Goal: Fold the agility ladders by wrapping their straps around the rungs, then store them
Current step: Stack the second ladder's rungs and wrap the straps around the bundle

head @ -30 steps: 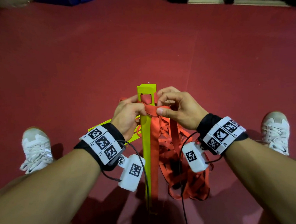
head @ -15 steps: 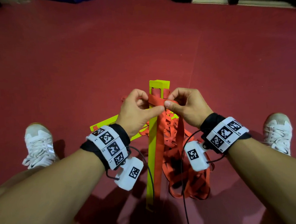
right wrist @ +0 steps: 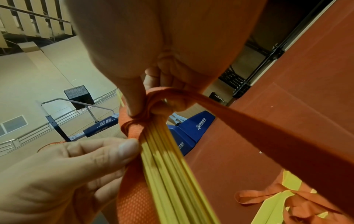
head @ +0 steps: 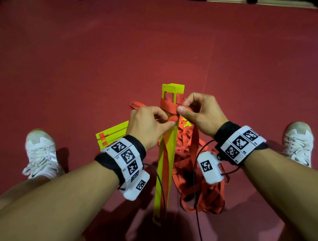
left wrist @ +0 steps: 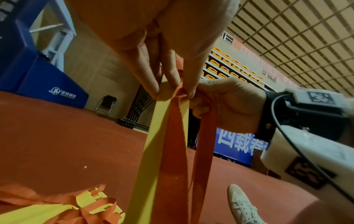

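While the rungs (head: 171, 138) stand upright on the floor (head: 75, 69), left hand (head: 147, 124) and right hand (head: 201, 113) pinch the strap (head: 169, 108), now lower and cinched: wrap nearly secured.

White logo with Chinese characters and small Latin lettering, too blurred to read, on blue padding (left wrist: 47, 84); same logo on blue base (right wrist: 199, 125). White characters "金陵" on blue hoop arm (right wrist: 104, 124). Large white characters, partly cut off, "四载" legible, on blue banner (left wrist: 237, 145). Small vertical white characters on blue base, unreadable. Square black-and-white coded markers, with tiny unreadable labels beside them, on wristbands (head: 127, 156) and white camera housings (head: 207, 166). Scoreboard (right wrist: 78, 96) digits dim, unreadable.
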{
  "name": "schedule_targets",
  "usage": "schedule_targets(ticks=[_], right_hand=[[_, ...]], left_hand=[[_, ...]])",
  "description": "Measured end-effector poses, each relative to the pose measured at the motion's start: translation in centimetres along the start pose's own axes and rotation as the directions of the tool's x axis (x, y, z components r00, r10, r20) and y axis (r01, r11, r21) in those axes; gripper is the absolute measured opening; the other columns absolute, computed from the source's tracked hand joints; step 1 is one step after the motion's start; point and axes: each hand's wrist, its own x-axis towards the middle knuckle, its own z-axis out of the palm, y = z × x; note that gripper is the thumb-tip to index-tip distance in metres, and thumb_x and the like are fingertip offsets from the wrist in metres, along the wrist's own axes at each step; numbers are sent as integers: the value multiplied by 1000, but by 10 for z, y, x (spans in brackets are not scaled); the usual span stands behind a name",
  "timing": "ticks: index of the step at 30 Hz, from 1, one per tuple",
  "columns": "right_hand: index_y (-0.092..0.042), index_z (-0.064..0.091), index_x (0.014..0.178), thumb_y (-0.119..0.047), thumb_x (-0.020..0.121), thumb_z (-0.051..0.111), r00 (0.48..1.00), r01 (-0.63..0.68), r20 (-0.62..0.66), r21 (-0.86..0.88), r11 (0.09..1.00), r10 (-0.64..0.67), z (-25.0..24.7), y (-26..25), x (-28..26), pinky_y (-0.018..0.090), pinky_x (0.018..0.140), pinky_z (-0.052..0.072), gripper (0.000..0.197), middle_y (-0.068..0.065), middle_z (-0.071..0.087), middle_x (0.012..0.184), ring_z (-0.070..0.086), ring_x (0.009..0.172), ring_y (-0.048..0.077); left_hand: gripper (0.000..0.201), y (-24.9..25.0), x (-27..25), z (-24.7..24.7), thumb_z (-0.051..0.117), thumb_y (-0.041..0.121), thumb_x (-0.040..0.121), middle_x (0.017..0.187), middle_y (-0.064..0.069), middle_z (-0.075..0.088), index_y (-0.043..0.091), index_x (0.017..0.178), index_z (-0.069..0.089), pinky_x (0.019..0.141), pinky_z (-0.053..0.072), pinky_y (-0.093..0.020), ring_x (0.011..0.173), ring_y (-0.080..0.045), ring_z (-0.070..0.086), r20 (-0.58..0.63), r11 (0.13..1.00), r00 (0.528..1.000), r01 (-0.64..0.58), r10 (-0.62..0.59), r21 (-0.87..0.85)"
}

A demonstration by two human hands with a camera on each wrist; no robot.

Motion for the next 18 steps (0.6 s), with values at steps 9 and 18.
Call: schedule_targets(ticks=[9,18], right_hand=[[-22,60,72,-22,83,76,999,-6,42,52,999,4,-3,4,1,25,61,43,19,-10,64,66,54,59,4],[-16,60,75,-15,84,72,993,-19,116,223,975,-7,-6,4,-2,19,54,36,16,-11,60,58,44,55,7]], left_hand=[[14,-3,5,-6,81,22,79,80,14,63,19,70,71,80,53,-28,76,-10,65,122,988,982,-148,142,37],[37,-10,12,-7,71,42,47,94,-10,77,10,63,63,81,60,-50,90,-25,75,165,974,986,59,-23,-219]])
